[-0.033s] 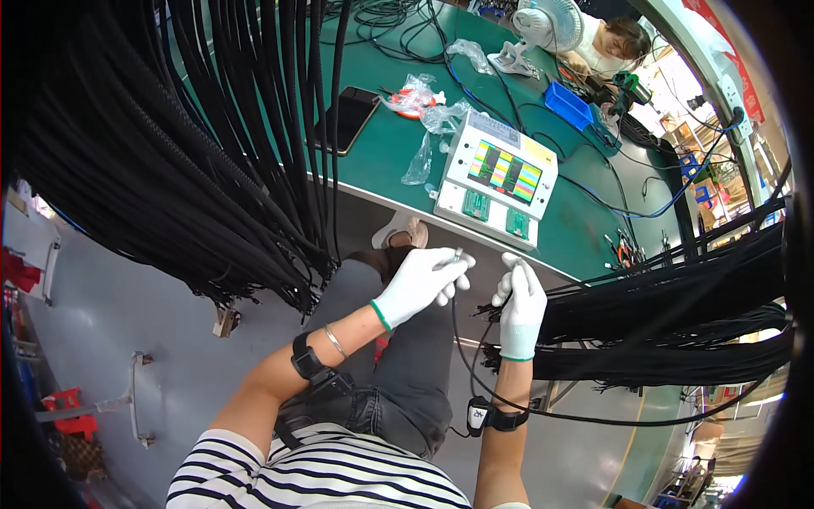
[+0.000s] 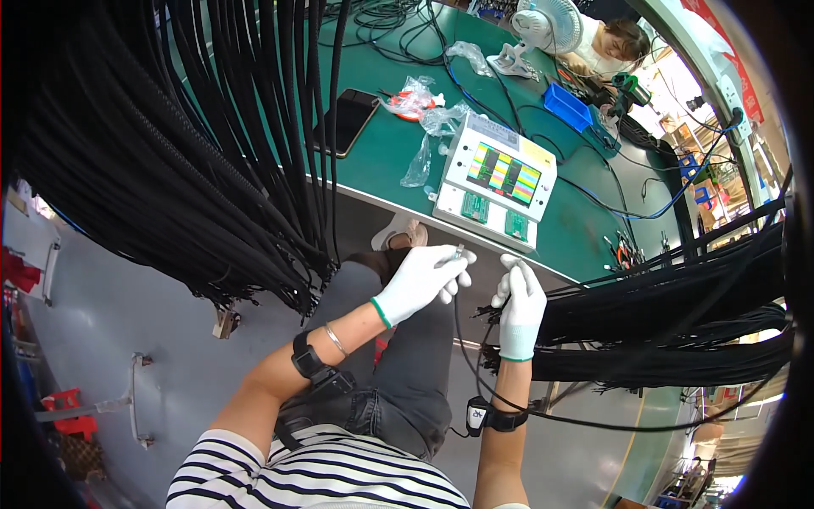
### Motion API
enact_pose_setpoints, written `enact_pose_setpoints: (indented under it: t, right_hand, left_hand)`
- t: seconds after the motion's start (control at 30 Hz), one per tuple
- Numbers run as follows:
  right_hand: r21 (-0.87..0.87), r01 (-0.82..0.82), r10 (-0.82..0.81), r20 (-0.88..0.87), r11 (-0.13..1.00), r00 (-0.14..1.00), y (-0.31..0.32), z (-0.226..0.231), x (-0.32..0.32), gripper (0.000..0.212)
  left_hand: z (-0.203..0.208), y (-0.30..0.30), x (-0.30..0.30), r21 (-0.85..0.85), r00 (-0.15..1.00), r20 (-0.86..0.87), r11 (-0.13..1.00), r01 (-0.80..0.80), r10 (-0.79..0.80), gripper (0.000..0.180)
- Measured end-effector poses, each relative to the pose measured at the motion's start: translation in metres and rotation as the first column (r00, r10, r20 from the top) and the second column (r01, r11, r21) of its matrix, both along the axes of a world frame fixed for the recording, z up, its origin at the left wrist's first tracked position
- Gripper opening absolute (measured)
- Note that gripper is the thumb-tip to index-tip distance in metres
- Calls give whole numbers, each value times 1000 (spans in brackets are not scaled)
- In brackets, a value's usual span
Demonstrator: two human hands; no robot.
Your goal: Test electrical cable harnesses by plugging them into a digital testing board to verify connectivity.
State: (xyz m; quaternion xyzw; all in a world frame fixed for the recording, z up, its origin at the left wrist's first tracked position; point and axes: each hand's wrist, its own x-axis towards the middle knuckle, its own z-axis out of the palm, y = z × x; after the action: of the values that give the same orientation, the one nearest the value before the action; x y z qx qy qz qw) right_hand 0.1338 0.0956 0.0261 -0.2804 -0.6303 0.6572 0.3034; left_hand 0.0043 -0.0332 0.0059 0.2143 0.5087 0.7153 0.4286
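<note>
My left hand, in a white glove with a green cuff, pinches the small metal plug of a black cable. From that plug the cable drops between my hands, crosses my right forearm and curves off to the right. My right hand, gloved the same way, is raised a little to the right with fingertips pressed together. What lies in those fingertips is too small to tell. Just beyond my hands, at the table edge, sits a white tester with a coloured screen and two green circuit boards.
Thick bundles of black cables hang at the left and right. On the green table lie a phone, clear plastic bags, red-handled pliers and a blue tray. A person works beyond a white fan.
The cable to the right of my right forearm hangs slightly lower. Both hands keep nearly the same place and grip.
</note>
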Motion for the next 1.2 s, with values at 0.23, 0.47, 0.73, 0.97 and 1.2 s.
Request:
enact_pose_setpoints:
  t: [0.23,0.47,0.73,0.97,1.2]
  right_hand:
    - [156,45,-68,142,987,988,2,10,-10,23]
    - [184,77,-97,99,980,990,8,3,-13,21]
    - [363,121,-177,126,924,976,15,-4,-20,19]
    - [496,133,-258,193,858,947,16,3,-25,19]
    - [500,170,-296,184,849,937,17,8,-35,20]
  left_hand:
    - [25,16,-16,-16,996,-76,999,-39,38,26]
    - [27,24,-19,8,997,28,997,-74,74,18]
    - [31,29,-13,2,987,86,991,-136,135,17]
    - [33,35,-14,3,980,139,990,-141,140,21]
    - [25,32,-23,45,990,105,994,-98,93,25]
